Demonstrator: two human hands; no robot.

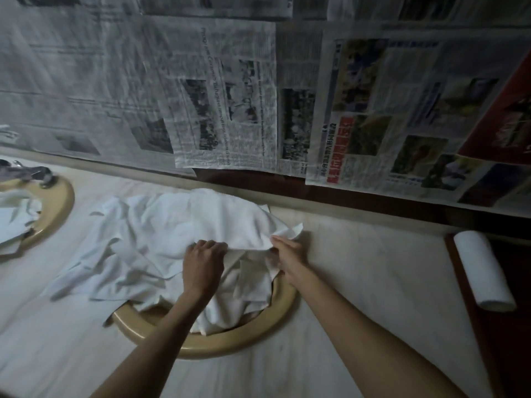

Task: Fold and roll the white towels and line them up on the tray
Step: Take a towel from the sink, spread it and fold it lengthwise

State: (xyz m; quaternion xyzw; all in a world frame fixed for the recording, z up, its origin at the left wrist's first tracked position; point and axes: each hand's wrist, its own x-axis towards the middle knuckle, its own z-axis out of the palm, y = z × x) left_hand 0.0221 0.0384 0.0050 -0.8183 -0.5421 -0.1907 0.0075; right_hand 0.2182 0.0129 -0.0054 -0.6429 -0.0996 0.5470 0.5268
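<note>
Two bare forearms, left hand [203,261], right hand [288,254], no sleeves

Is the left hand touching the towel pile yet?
Touching. The head view shows the left hand gripping a fold of the towel pile, its fingers curled into the cloth.

Round tray [230,337]: far half buried under the towel heap [161,237].
Second tray [57,208]: cut by left edge.
Dark tray [488,340]: cut by right edge.
Newsprint [224,110]: too blurred to read.

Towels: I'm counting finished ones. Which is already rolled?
The towel on the dark tray at right, a tight cylinder; the rest lie crumpled.
</note>
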